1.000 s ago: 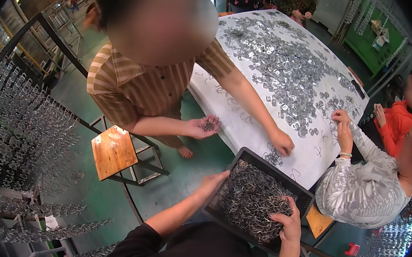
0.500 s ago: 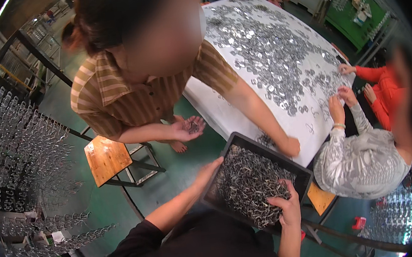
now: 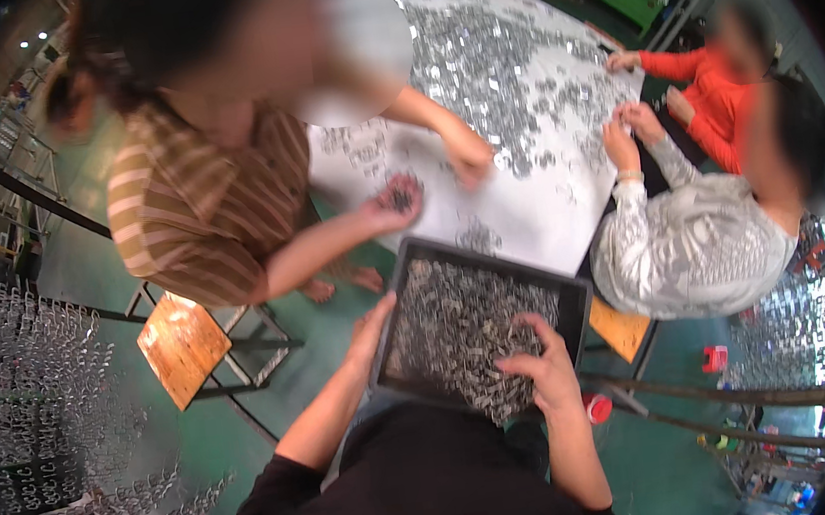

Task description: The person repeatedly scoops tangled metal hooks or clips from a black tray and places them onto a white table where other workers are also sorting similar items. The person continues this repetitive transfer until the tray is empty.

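Observation:
A dark plastic tray, heaped with small metal clips, sits tilted in front of my body. My left hand grips the tray's left wall, its fingers partly hidden beneath. Over the tray's lower right corner, my right hand rests with thumb and fingers apart, the fingertips at the clips. Across from me, a person in a striped shirt cups some small metal pieces in one hand. That person's other hand is over the white table.
Many flat metal pieces cover the table. A person in a grey patterned top and one in red work at its right side. Wooden stools stand left and right. Racks of hanging metal hooks line the left.
The striped-shirt person's far arm has moved from beside the tray back over the table; their cupped hand is now above the table edge. The view has shifted, and my hands remain at the tray.

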Motion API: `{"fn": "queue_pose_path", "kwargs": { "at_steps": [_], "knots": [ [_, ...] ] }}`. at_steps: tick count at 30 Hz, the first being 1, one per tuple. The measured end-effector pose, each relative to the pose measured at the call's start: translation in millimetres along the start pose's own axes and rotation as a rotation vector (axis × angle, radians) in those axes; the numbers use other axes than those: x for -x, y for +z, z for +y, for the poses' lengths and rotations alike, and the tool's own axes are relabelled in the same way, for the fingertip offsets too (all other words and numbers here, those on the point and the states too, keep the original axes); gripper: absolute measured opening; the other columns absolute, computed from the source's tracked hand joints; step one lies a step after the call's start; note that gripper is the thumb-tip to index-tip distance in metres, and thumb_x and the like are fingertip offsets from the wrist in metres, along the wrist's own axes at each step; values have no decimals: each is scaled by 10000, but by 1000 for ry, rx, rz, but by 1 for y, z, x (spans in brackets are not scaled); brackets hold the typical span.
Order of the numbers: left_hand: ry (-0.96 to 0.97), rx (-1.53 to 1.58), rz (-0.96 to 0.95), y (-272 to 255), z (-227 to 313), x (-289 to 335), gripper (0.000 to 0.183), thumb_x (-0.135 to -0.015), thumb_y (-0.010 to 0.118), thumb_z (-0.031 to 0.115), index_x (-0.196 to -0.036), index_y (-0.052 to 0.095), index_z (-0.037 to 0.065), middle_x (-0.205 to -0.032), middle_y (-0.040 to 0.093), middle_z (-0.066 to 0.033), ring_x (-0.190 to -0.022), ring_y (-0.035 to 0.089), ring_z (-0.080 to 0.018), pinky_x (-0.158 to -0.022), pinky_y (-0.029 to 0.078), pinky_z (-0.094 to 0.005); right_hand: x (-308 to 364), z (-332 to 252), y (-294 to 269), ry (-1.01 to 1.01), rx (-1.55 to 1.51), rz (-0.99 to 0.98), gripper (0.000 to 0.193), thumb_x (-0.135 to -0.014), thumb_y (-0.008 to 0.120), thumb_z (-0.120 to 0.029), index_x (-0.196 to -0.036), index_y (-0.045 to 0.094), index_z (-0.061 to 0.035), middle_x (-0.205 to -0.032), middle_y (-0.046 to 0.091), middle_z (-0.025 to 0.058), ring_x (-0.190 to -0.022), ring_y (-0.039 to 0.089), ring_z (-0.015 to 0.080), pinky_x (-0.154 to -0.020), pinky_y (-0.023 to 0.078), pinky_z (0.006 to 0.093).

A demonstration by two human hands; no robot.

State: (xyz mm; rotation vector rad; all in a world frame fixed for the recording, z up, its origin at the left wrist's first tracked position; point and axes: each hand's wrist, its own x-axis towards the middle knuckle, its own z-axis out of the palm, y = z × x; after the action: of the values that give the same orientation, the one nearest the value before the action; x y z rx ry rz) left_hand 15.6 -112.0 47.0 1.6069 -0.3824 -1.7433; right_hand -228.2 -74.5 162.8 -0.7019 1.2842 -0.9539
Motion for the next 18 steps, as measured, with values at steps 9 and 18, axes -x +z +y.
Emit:
{"fn": "queue_pose_path", "kwargs": {
  "at_steps": [9, 18],
  "knots": [
    [57, -63, 24, 4, -3, -2, 675, -805, 637, 580, -1111, 641, -21, -943, 670, -79, -780, 619, -157, -712, 496, -281, -3, -1, -2, -54, -90, -35, 459, -638, 677, 127, -1070, 587, -1, -943, 660, 80, -841, 639, 156, -762, 506, 274],
    [7, -70, -1, -1, -5, 2, 731, -786, 632, 621, -1124, 631, -27, -981, 660, -89, -793, 612, -169, -718, 485, -292, 4, 13, -2, -76, -126, 2, 457, -647, 670, 124, -1076, 580, -3, -923, 666, 92, -811, 645, 163, -748, 515, 276]
  ]
}}
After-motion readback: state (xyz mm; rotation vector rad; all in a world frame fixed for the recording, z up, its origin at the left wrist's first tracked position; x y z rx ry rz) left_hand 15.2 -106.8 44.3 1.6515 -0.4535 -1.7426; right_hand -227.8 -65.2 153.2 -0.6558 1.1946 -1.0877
